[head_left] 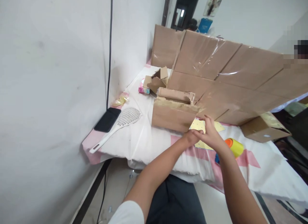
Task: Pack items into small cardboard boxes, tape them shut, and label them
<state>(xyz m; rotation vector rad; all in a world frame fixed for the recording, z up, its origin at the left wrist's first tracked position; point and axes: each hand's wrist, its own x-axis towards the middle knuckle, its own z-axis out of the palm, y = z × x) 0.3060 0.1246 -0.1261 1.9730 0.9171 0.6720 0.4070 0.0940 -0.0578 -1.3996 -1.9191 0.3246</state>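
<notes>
A brown cardboard box [174,116] with a torn, opened top edge rests on the bed. My left hand [192,137] is at its lower right corner with the fingers curled in. What those fingers hold, if anything, is hidden. Just right of it, my right hand [209,132] has thumb and forefinger spread, the thumb meeting my left hand and the forefinger near the box's right end. Behind the hands lies a yellow patterned sheet [204,145]. A roll of yellow tape [237,148] with an orange core and a blue part sits beside my right forearm.
Joined cardboard panels [214,66] stand as a tall wall behind. Left are a white slotted skimmer [128,116], a black phone [107,119] and a yellowish plastic wrapper [121,99]. Farther back is a small opened carton [157,81]; another cardboard box [262,129] is at right.
</notes>
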